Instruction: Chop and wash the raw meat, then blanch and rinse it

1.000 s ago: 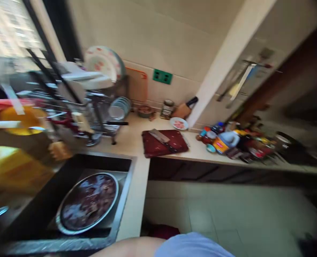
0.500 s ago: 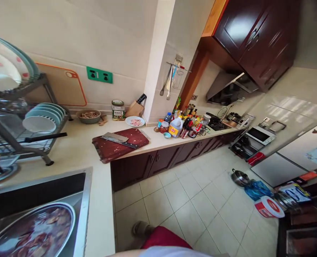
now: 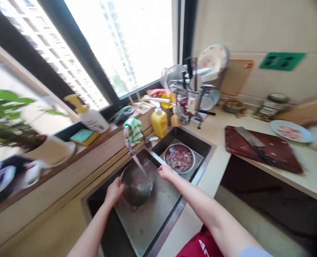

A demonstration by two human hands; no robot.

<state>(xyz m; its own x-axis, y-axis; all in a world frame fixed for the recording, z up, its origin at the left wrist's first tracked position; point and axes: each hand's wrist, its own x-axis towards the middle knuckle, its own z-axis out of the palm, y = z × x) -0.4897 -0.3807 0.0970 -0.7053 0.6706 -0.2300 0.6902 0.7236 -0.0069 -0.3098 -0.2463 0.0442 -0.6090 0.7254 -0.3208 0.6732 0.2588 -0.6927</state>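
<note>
A metal bowl (image 3: 137,184) sits in the left basin of the sink (image 3: 161,232) under running water from the tap (image 3: 129,137). My left hand (image 3: 114,190) grips the bowl's left rim. My right hand (image 3: 165,172) holds its right rim with curled fingers. In the right basin stands a second metal bowl of raw meat pieces (image 3: 179,158).
A yellow bottle (image 3: 159,122) and a dish rack with plates (image 3: 201,92) stand behind the sink. Right of it lie a dark red cutting board (image 3: 265,150) with a cleaver (image 3: 251,139), a plate of meat (image 3: 291,131) and a jar (image 3: 271,106). A soap pump bottle (image 3: 90,116) and plant (image 3: 11,121) occupy the sill.
The view swung from the right counter and floor back left to the sink. Both hands, unseen before, now hold the bowl under running water.
</note>
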